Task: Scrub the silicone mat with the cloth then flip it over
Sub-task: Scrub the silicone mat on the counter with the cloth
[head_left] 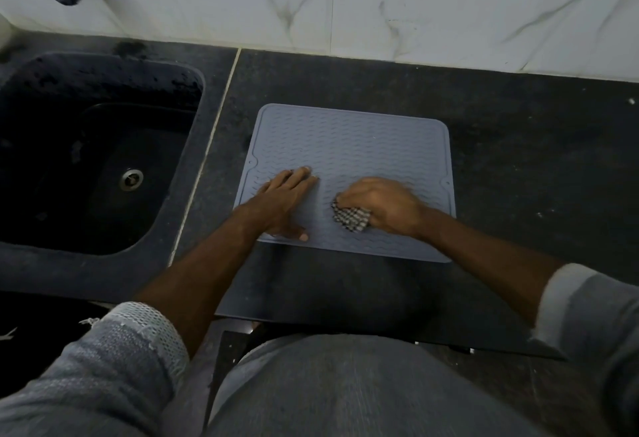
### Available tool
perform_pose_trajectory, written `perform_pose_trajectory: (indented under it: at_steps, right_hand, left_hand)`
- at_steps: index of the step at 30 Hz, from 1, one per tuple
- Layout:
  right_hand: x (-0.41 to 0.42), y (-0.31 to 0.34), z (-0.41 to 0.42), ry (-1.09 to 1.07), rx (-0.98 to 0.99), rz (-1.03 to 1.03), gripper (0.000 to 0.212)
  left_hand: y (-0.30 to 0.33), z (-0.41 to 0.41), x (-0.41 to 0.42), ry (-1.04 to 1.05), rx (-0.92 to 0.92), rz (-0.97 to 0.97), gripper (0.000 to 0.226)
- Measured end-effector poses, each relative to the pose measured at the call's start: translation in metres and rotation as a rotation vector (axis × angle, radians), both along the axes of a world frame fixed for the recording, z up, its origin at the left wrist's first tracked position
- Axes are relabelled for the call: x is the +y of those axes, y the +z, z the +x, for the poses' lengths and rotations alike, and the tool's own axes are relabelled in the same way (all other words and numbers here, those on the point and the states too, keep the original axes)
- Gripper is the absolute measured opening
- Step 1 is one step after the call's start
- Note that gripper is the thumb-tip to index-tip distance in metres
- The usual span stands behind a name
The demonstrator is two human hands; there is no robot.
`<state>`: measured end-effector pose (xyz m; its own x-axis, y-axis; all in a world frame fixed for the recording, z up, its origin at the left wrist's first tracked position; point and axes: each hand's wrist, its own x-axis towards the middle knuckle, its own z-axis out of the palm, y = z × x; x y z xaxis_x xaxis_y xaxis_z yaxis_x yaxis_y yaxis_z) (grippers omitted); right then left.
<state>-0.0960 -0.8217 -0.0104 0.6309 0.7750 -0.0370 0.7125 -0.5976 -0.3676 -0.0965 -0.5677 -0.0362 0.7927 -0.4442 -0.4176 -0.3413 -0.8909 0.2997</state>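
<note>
We are in the scrubbing step. The silicone mat lies flat on the dark desk, ridged side up, just right of the sink. Our left hand presses its near-left part, fingers straight and close together, pinning it. Our right hand has its fingers curled round the checked cloth, bunched against the mat's near-middle. We judge the scrub is under way; how much of the surface is cleaned we cannot tell. The flip is not yet done.
</note>
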Motion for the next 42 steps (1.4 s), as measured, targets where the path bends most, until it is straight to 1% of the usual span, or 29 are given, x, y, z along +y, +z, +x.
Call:
perform_pose_trajectory:
  at_steps: [2, 4, 10, 13, 17, 19, 21, 26, 28, 30, 32, 34, 37, 39, 42]
  right_hand:
    - [0.024, -0.003, 0.002, 0.046, 0.013, -0.039, 0.042]
    - [0.030, -0.005, 0.002, 0.068, 0.013, -0.095, 0.044]
    - [-0.041, -0.002, -0.010, 0.042, -0.030, -0.080, 0.044]
    - [-0.048, 0.003, -0.012, 0.032, -0.018, -0.063, 0.042]
    - [-0.006, 0.005, -0.006, 0.062, -0.106, 0.043, 0.041]
    - [0.024, 0.001, -0.003, 0.090, -0.074, 0.019, 0.041]
    - [0.033, -0.005, -0.002, 0.094, -0.056, -0.035, 0.038]
    - [-0.030, -0.004, -0.012, 0.033, -0.061, -0.047, 0.041]
    - [-0.045, -0.001, -0.012, 0.013, -0.030, -0.067, 0.041]
    - [-0.042, 0.004, -0.009, -0.004, 0.023, -0.064, 0.037]
    - [-0.029, 0.006, -0.006, -0.015, 0.022, -0.011, 0.035]
    - [-0.008, 0.005, -0.002, -0.012, -0.019, 0.011, 0.039]
    - [0.020, -0.003, 0.002, 0.025, -0.022, -0.040, 0.043]
    - [0.014, -0.006, 0.001, 0.029, -0.032, -0.065, 0.041]
    - [-0.026, -0.005, -0.003, 0.005, -0.023, -0.033, 0.039]
  left_hand:
    - [0.000, 0.001, -0.001, 0.001, -0.005, 0.017, 0.127]
    - [-0.001, 0.001, -0.001, 0.001, -0.005, 0.029, 0.128]
    - [0.000, 0.001, 0.000, 0.014, 0.013, 0.010, 0.125]
    - [0.002, 0.002, -0.002, 0.012, 0.008, 0.021, 0.125]
    - [0.004, 0.002, -0.005, 0.021, 0.004, 0.019, 0.126]
    - [0.005, 0.002, -0.007, 0.023, 0.002, 0.032, 0.127]
    - [0.006, 0.001, -0.007, 0.017, -0.006, 0.043, 0.128]
    - [0.006, 0.002, -0.005, 0.017, 0.005, 0.016, 0.124]
    - [0.006, 0.002, -0.006, 0.018, 0.012, 0.026, 0.124]
    - [0.008, 0.002, -0.007, 0.015, 0.017, 0.031, 0.124]
    - [0.008, 0.003, -0.008, 0.018, 0.026, 0.028, 0.124]
    - [0.010, 0.003, -0.008, 0.016, 0.023, 0.032, 0.124]
    - [0.010, 0.003, -0.009, 0.022, 0.018, 0.045, 0.126]
    - [0.009, 0.003, -0.008, 0.018, 0.017, 0.038, 0.126]
    - [0.008, 0.003, -0.006, 0.017, 0.021, 0.033, 0.125]
